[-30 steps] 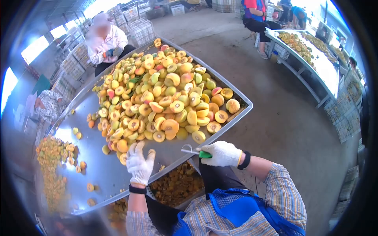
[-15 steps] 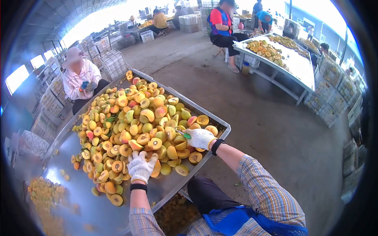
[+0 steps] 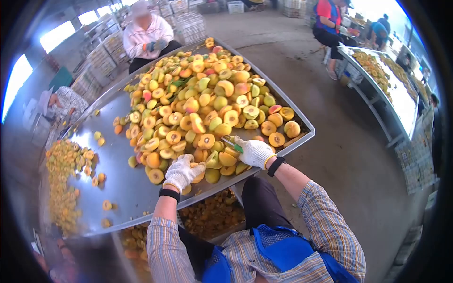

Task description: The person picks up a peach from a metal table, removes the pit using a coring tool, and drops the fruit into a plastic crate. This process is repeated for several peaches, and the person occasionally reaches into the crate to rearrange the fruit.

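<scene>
My left hand point(image 3: 181, 173), in a white knit glove, is at the near edge of a large heap of halved peaches point(image 3: 193, 108). Its fingers are curled over a yellow-orange peach half point(image 3: 198, 177). Also gloved, my right hand point(image 3: 256, 153) grips a small green-handled metal tool point(image 3: 237, 147), whose metal end points left over the fruit. Its exact kind is hard to make out. Peach halves, some cut side up with a brown centre, lie around both hands on the metal table point(image 3: 106, 188).
A person in a pale jacket point(image 3: 148, 35) sits at the table's far side. More peach halves point(image 3: 63, 188) lie at the left end. Below the near edge sits a crate of fruit pieces point(image 3: 212, 214). Another fruit-laden table point(image 3: 396, 111) and stacked crates point(image 3: 417, 162) are at right.
The view has turned left and down, showing more of the table's left end and the crate below. My left hand has drawn back to the heap's near edge and closed over a peach half.
</scene>
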The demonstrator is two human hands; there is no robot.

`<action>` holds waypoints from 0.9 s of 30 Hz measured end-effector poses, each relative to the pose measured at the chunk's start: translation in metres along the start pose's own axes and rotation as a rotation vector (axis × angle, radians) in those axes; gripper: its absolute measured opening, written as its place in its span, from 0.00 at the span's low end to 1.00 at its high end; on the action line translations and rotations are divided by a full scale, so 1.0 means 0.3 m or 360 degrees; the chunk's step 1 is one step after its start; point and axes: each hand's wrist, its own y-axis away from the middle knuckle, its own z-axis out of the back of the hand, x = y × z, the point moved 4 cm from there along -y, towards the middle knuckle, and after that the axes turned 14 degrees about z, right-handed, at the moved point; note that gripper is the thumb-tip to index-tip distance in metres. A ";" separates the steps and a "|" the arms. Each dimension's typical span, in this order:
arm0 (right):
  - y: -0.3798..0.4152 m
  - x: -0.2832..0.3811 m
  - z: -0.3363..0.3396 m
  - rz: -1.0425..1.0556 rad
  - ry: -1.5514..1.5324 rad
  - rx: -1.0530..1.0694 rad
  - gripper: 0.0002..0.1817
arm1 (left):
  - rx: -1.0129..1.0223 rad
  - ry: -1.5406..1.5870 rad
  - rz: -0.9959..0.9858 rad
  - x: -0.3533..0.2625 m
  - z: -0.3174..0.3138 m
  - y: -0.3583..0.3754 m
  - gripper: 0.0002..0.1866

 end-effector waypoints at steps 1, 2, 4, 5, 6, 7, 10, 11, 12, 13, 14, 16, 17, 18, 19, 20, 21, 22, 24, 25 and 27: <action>-0.013 0.027 -0.024 0.0033 0.0029 0.0003 0.29 | -0.0006 0.0005 0.0052 0.058 -0.018 0.012 0.34; -0.022 0.064 -0.042 0.0084 0.0024 0.0030 0.29 | -0.0100 0.0095 -0.0003 0.107 -0.029 0.026 0.36; -0.037 0.137 -0.072 0.0138 0.0132 0.0017 0.25 | -0.0034 0.0314 0.0049 0.184 -0.021 0.079 0.44; -0.041 0.156 -0.089 0.0175 0.0130 0.0028 0.25 | -0.0051 0.0319 0.0083 0.198 -0.009 0.120 0.44; -0.043 0.165 -0.105 0.0260 0.0177 0.0007 0.28 | -0.0042 0.0237 0.0142 0.210 -0.007 0.159 0.45; -0.040 0.173 -0.117 0.0345 0.0222 -0.0016 0.30 | -0.0031 0.0155 0.0200 0.228 -0.009 0.189 0.46; 0.039 0.197 -0.070 0.0425 0.0112 -0.0405 0.27 | -0.0076 0.0259 0.0008 0.315 -0.067 0.247 0.45; 0.062 0.170 -0.062 0.0406 0.0078 -0.0541 0.27 | -0.0114 0.0401 -0.0060 0.334 -0.065 0.262 0.43; 0.086 0.134 -0.056 0.0409 0.0021 -0.0647 0.27 | -0.0123 0.0404 -0.0039 0.358 -0.058 0.263 0.43; 0.106 0.097 -0.048 0.0407 -0.0035 -0.0753 0.28 | -0.0231 0.0515 0.0030 0.386 -0.035 0.256 0.40; 0.128 0.079 -0.024 0.0355 0.0014 -0.0793 0.28 | -0.0333 0.0624 0.0095 0.411 -0.011 0.246 0.37; 0.139 -0.001 -0.031 0.0167 -0.0007 -0.0844 0.30 | -0.0501 0.0394 0.0267 0.446 0.026 0.191 0.35; 0.145 -0.032 -0.037 0.0099 -0.0072 -0.0927 0.31 | -0.0662 0.0157 0.0426 0.465 0.049 0.154 0.32; 0.142 -0.069 -0.057 0.0105 -0.0154 -0.0984 0.31 | -0.0742 0.0083 0.0413 0.474 0.060 0.104 0.32; 0.137 -0.069 -0.061 0.0102 -0.0147 -0.0984 0.31 | -0.0741 0.0088 0.0409 0.470 0.068 0.054 0.32; 0.131 -0.070 -0.063 0.0059 -0.0278 -0.1078 0.30 | -0.0723 0.0059 0.0478 0.465 0.075 0.004 0.33; 0.121 -0.071 -0.061 0.0014 -0.0410 -0.1171 0.30 | -0.0704 0.0029 0.0547 0.462 0.077 -0.046 0.34; 0.113 -0.059 -0.054 -0.0139 -0.0344 -0.1092 0.29 | -0.0700 0.0048 0.0561 0.452 0.079 -0.091 0.36; 0.111 -0.075 -0.072 -0.0086 -0.0347 -0.1145 0.29 | -0.0687 -0.0044 0.0553 0.443 0.089 -0.156 0.36; 0.112 -0.075 -0.071 -0.0003 -0.0356 -0.1179 0.29 | -0.0683 -0.0132 0.0576 0.426 0.096 -0.178 0.36; 0.115 -0.083 -0.062 -0.0063 -0.0376 -0.1172 0.28 | -0.0544 -0.0082 0.0560 0.394 0.089 -0.204 0.35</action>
